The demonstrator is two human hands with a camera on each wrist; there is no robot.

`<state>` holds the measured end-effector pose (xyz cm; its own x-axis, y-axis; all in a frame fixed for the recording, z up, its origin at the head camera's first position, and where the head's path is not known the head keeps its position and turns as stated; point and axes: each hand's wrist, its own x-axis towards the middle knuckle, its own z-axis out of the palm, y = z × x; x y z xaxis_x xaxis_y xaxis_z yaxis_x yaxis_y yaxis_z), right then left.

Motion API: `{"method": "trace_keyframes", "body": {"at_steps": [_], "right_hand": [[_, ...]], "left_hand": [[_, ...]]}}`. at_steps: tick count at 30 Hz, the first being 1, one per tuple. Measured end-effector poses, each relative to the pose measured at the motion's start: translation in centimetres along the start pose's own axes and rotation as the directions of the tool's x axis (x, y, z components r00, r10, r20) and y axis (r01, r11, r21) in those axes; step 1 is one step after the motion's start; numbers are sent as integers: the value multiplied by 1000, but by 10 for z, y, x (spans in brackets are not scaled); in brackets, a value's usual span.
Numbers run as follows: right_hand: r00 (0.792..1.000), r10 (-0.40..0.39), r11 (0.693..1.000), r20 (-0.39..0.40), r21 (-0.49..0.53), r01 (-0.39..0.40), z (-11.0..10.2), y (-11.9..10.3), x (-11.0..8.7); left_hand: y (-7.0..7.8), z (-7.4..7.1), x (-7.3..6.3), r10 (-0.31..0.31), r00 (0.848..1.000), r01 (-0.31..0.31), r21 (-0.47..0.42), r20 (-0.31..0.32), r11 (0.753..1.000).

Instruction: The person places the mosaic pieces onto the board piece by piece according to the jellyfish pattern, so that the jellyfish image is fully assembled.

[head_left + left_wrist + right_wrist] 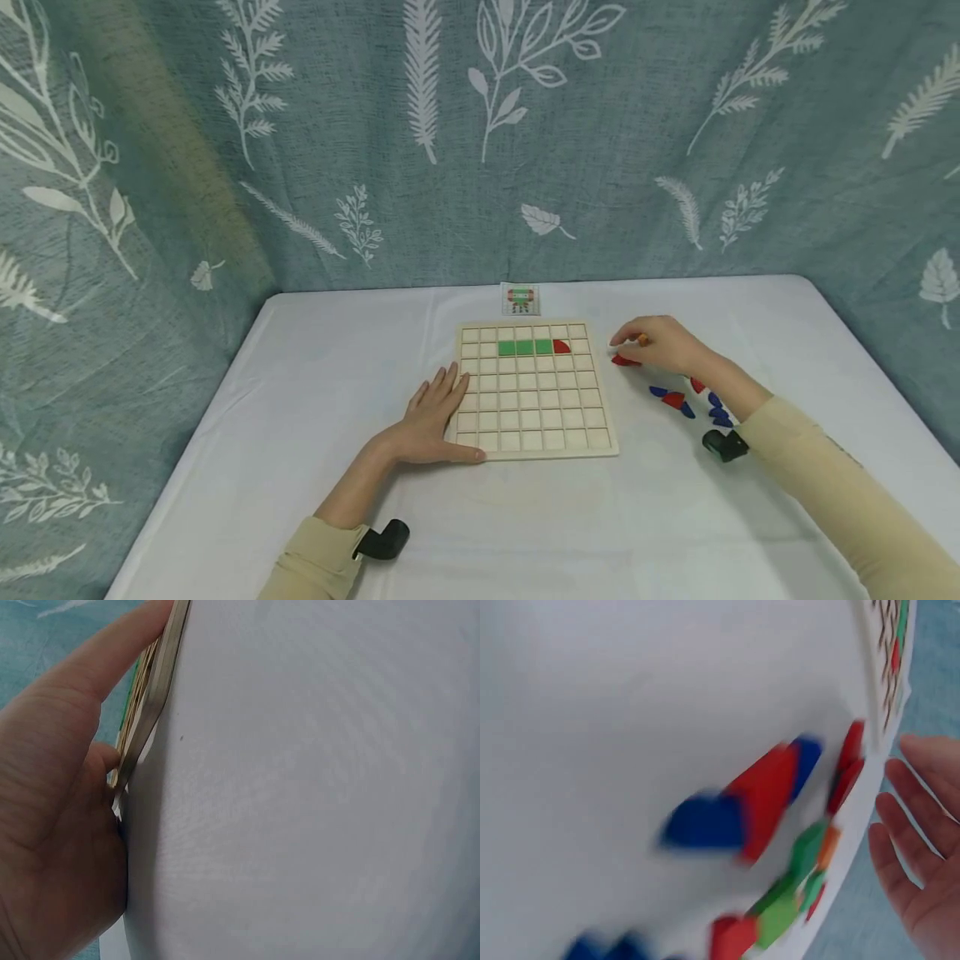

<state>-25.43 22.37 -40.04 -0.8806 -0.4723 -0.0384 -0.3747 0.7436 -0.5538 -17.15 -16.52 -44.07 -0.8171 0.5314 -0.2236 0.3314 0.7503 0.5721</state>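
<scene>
We take the board (531, 400) as our clock. It lies on the white table (330, 392). We see the left hand (431, 422) at 8 o'clock, fingers straight and spread, touching the board's edge. Near 12 o'clock on the board we find green squares (526, 347) in a row, with a red round-edged piece (561, 347) at 1. Between 2 and 3, off the board, the right hand (663, 344) has its fingers apart and loosely bent, near red bits (626, 361). Further off, at 3, we spot blue shapes (717, 409).

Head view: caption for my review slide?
Left hand touching a gridded board, right hand near loose coloured pieces.
</scene>
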Motion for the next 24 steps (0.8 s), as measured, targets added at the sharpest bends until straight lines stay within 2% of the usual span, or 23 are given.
{"method": "trace_keyframes", "body": {"at_steps": [4,8,15,24], "right_hand": [[999,-40,999,-12,-34,40,0,13,-17],[998,-53,998,-32,-39,52,4,20,-25],[999,21,1000,-27,-13,-22,3,23,-31],[997,64,998,-39,-1,-64,2,31,-34]], "left_hand": [[0,-1,-1,3,1000,-3,-6,0,1000],[1,0,-1,9,1000,-9,-9,1,1000],[1,1,-1,16,1000,-16,-7,-14,1000],[1,0,-1,19,1000,-20,-16,-13,1000]]}}
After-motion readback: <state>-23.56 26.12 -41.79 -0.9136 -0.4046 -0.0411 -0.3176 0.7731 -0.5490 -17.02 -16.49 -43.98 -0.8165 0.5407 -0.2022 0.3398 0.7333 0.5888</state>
